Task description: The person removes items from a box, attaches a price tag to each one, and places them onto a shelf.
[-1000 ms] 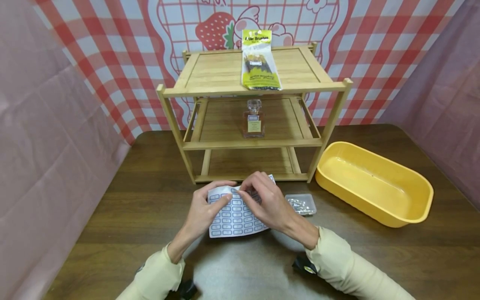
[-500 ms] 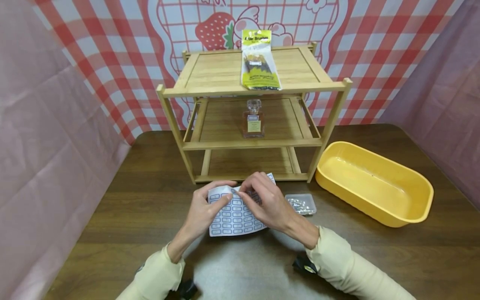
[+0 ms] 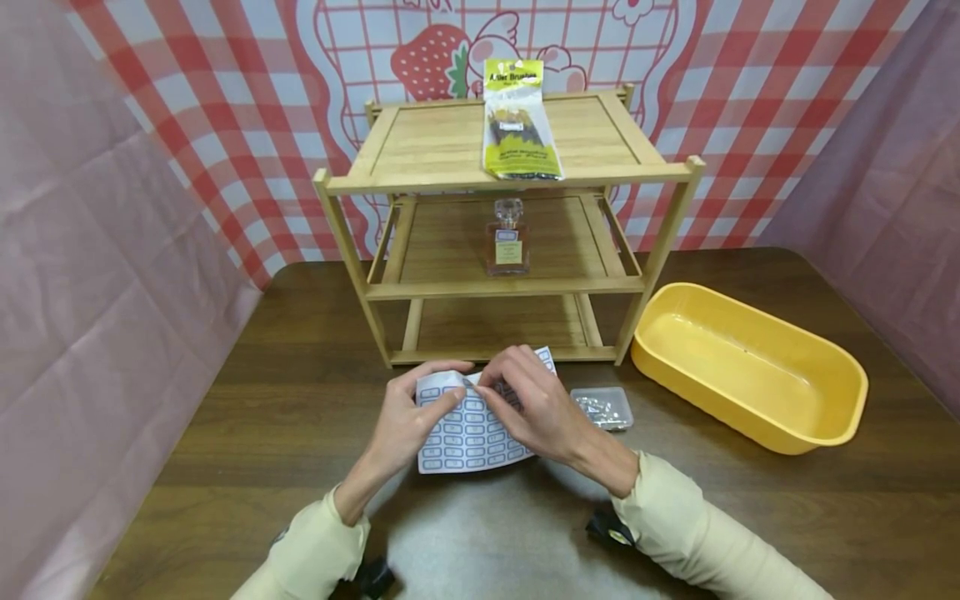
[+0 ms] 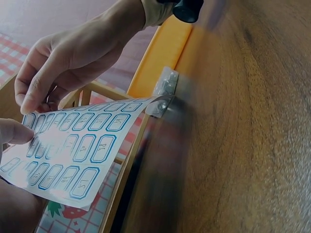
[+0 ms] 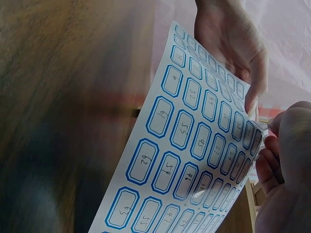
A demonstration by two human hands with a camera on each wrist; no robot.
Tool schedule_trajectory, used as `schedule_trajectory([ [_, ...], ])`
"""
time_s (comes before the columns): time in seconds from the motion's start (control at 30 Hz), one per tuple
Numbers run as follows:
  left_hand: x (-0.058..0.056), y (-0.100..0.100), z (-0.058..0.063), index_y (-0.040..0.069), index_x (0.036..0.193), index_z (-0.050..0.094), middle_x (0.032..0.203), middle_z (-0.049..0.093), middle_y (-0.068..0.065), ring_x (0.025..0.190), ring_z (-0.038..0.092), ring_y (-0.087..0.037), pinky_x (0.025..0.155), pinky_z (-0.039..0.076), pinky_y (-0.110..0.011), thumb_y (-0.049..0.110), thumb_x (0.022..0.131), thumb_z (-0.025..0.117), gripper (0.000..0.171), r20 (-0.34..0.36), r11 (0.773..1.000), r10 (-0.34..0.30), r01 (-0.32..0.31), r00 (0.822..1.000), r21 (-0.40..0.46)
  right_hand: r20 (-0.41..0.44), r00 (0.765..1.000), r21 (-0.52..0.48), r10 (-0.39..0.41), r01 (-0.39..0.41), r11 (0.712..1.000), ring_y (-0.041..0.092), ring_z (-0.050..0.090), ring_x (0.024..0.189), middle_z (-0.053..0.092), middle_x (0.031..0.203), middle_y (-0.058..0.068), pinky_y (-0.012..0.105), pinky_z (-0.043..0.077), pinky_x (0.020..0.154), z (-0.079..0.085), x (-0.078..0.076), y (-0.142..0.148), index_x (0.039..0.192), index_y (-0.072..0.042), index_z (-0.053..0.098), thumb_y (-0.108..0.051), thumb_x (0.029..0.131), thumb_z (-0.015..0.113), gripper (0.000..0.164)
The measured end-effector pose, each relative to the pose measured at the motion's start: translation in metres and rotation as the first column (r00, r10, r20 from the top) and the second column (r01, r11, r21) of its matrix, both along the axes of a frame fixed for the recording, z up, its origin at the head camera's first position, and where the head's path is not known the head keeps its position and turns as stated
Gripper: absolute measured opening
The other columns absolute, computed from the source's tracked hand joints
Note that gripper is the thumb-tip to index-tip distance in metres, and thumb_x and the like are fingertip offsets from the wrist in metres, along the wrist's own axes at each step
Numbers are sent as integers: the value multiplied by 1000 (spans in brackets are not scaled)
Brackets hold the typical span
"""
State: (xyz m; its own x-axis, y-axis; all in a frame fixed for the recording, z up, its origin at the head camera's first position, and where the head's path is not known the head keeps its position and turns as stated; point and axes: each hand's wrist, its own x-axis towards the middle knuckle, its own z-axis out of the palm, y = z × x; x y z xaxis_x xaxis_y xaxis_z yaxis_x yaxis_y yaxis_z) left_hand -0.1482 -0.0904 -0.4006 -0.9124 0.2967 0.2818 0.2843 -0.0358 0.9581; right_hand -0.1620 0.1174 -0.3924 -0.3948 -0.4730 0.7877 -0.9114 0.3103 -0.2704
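A white sheet of blue-bordered sticky labels [image 3: 474,433] is held up off the table, bent along its top. Handwritten numbers fill the labels [image 5: 160,116] in the right wrist view. My left hand [image 3: 405,421] grips the sheet's upper left edge, thumb on the front and fingers behind, mostly hidden. At the top edge beside that thumb, my right hand [image 3: 536,408] pinches a small piece at the sheet's edge between thumb and forefinger. In the right wrist view, the edge beside the right fingertips [image 5: 275,124] looks lifted; how far is unclear.
Behind the hands stands a three-tier wooden shelf [image 3: 502,289]. A packet of artist brushes [image 3: 521,154] lies on its top tier, a perfume bottle [image 3: 507,250] on the middle one. A small clear box of metal pieces [image 3: 603,408] and a yellow basin [image 3: 750,375] are to the right.
Both hands stay almost in place. The sheet's upper right corner shifts slightly rightward, and the right fingertips move very slightly at the top edge.
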Motion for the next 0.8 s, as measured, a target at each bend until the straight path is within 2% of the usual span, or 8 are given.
schedule_trajectory([
  [0.23,0,0,1,-6,127,65,106,72,-23,85,74,-24,70,64,-41,-1,97,64,31,9,1000,-3,3,1000,-8,-35,999,7,10,-10,1000,22,59,89,64,96,5,31,49,79,-1,-1,1,99,-3,62,-5,94,69,9],
  [0.8,1,0,1,-8,125,65,103,72,-25,83,74,-23,70,64,-40,-3,95,64,30,15,1000,0,0,1000,21,-31,999,12,9,-8,1000,22,60,91,65,99,6,32,52,80,-2,-1,2,99,-3,62,-11,100,66,8],
])
